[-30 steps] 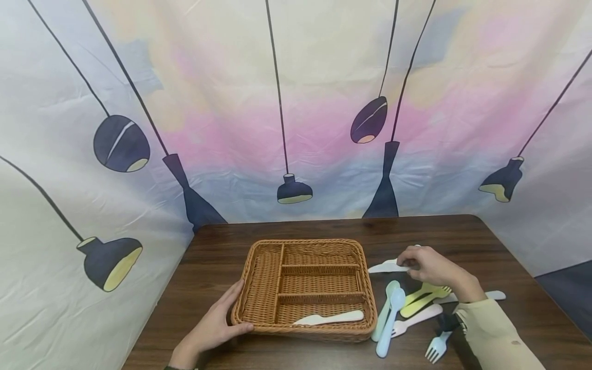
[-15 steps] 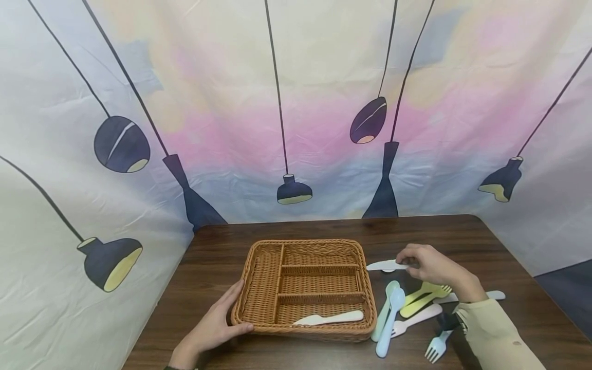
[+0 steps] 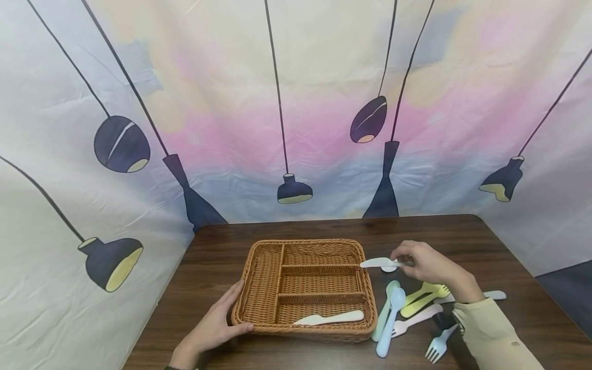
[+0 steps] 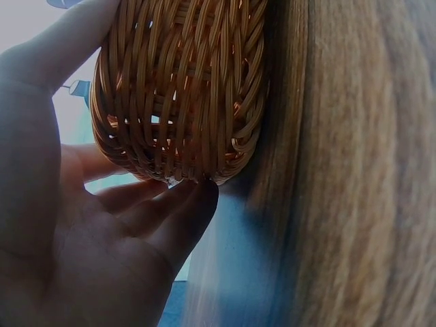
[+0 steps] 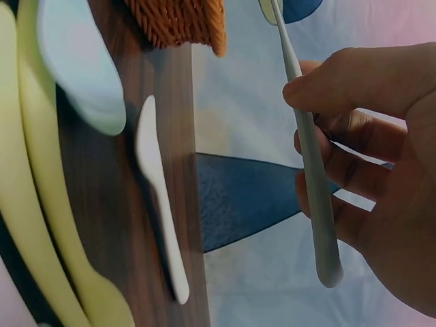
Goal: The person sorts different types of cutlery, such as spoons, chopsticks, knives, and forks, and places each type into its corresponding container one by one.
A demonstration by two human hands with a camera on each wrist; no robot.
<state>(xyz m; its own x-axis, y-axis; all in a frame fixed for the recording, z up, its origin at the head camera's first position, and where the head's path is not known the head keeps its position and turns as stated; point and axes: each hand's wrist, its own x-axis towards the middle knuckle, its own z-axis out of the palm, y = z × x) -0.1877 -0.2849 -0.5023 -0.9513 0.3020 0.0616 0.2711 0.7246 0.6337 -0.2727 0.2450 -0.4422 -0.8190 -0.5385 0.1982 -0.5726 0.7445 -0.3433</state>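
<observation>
A brown wicker basket [image 3: 319,281] with several compartments sits on the table. My left hand [image 3: 215,318] holds its near left corner, thumb along the front rim and fingers against the left side; in the left wrist view the fingertips touch the weave [image 4: 180,88]. A white knife [image 3: 339,317] lies in the front compartment. Pinched between thumb and fingers of my right hand [image 3: 430,264] is another white knife [image 3: 374,262], raised, its blade tip at the basket's right rim. Below it lies a white utensil [image 5: 163,197], knife-like in the right wrist view.
Right of the basket lie a green spoon [image 3: 388,303], a blue spoon [image 3: 392,321], yellow utensils [image 3: 423,298], a pale pink fork [image 3: 416,319] and a light blue fork [image 3: 439,344]. A white handle [image 3: 495,295] shows beyond my right wrist. A printed cloth [image 3: 324,128] hangs behind the table [image 3: 222,241].
My right hand has lifted the white knife and moved it slightly left and away from me, uncovering more of the white utensil below. The left hand and the basket have not moved.
</observation>
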